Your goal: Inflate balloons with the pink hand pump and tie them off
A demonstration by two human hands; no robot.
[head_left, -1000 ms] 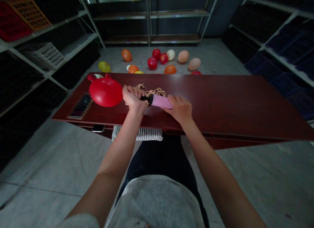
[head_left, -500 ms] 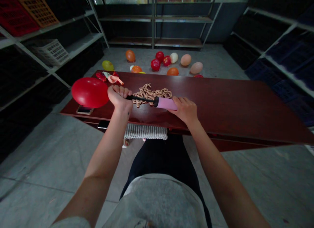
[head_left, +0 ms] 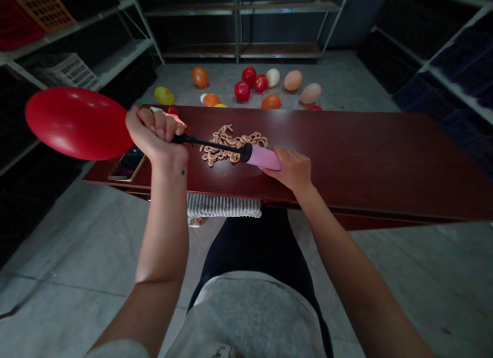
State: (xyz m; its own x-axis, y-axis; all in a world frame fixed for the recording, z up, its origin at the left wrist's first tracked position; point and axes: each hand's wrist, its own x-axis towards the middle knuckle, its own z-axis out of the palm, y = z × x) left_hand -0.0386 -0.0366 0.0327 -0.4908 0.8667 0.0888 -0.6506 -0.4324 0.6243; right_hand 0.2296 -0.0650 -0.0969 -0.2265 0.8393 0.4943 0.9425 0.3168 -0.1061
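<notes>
We've got a phone (head_left: 135, 162) at the left end of a dark reddish table (head_left: 370, 152), plus some grey ribbed fabric (head_left: 224, 206) by its near edge. Left rack (head_left: 122, 60) has a red crate (head_left: 16, 24), an orange crate (head_left: 48, 8) beside it and a white crate (head_left: 79, 73) lower down. Back rack (head_left: 277, 50) too.

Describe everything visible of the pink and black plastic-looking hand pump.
The pump has a smooth pink barrel, a black collar and a thin black rod, extended. It slants over the dark reddish wooden table. The right hand grips the barrel; the left hand encloses the black end, hiding any join with the glossy red balloon.
</notes>
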